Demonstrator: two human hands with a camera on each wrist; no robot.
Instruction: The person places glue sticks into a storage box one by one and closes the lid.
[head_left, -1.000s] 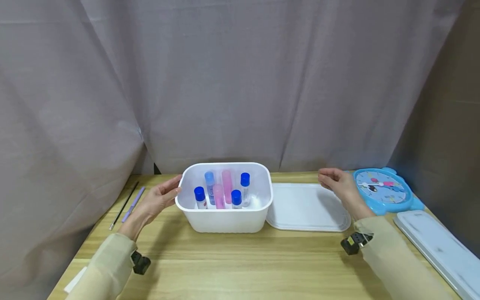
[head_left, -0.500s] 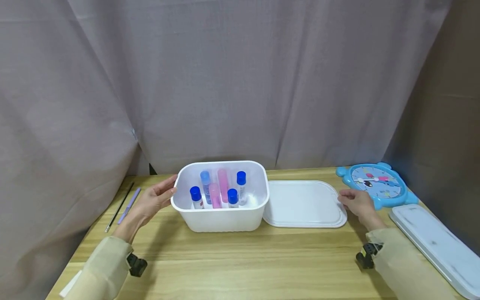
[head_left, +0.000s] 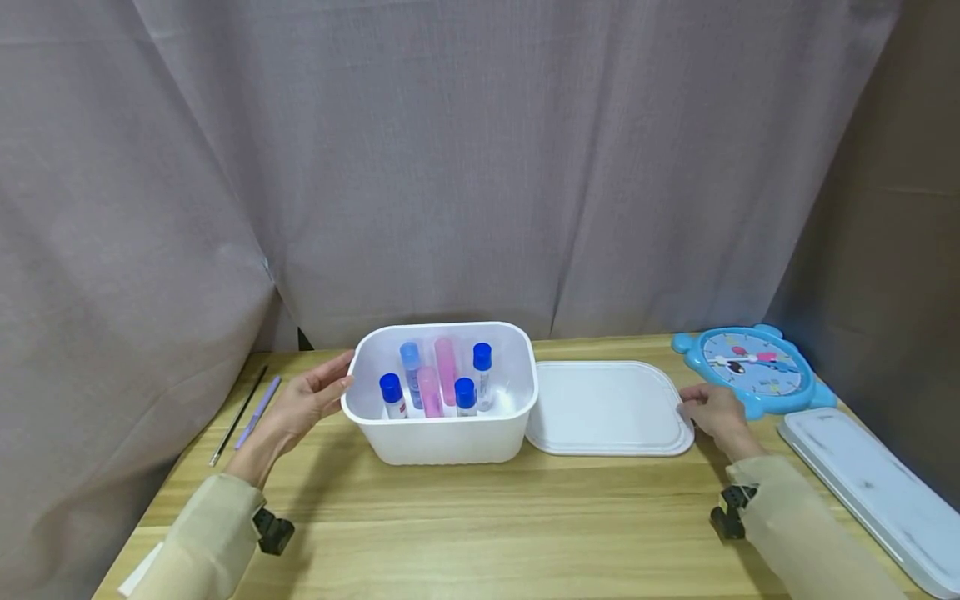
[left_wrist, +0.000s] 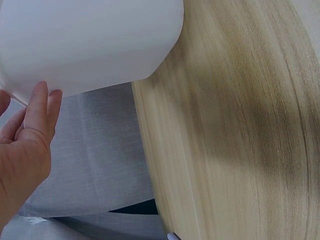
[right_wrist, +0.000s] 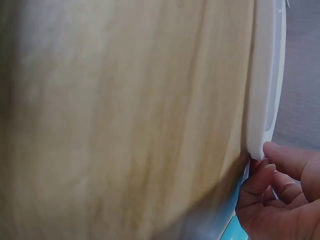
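A white plastic bin (head_left: 442, 442) stands on the wooden table, holding several small upright bottles (head_left: 427, 392) with blue or pink caps and bodies. At its left side my left hand (head_left: 311, 400) touches the wall near the rim, fingers fairly straight. In the left wrist view, the fingertips (left_wrist: 40, 92) lie against the bin's outer wall. To the right of the bin, a flat white lid (head_left: 607, 408) lies on the table. My right hand (head_left: 716, 412) pinches the lid's right edge; the right wrist view has the thumb (right_wrist: 285, 157) on the edge and curled fingers below it.
A blue animal-shaped clock (head_left: 757, 367) lies at the back right, with a long white flat case (head_left: 877, 492) in front of it. Left of the bin lie a purple pen (head_left: 258, 412) and a thin dark stick (head_left: 238, 417). Grey curtain (head_left: 450, 167) hangs behind the table.
My right hand has come down from above the lid to its right edge and now pinches it. The left hand stays at the bin, and the view has shifted slightly.
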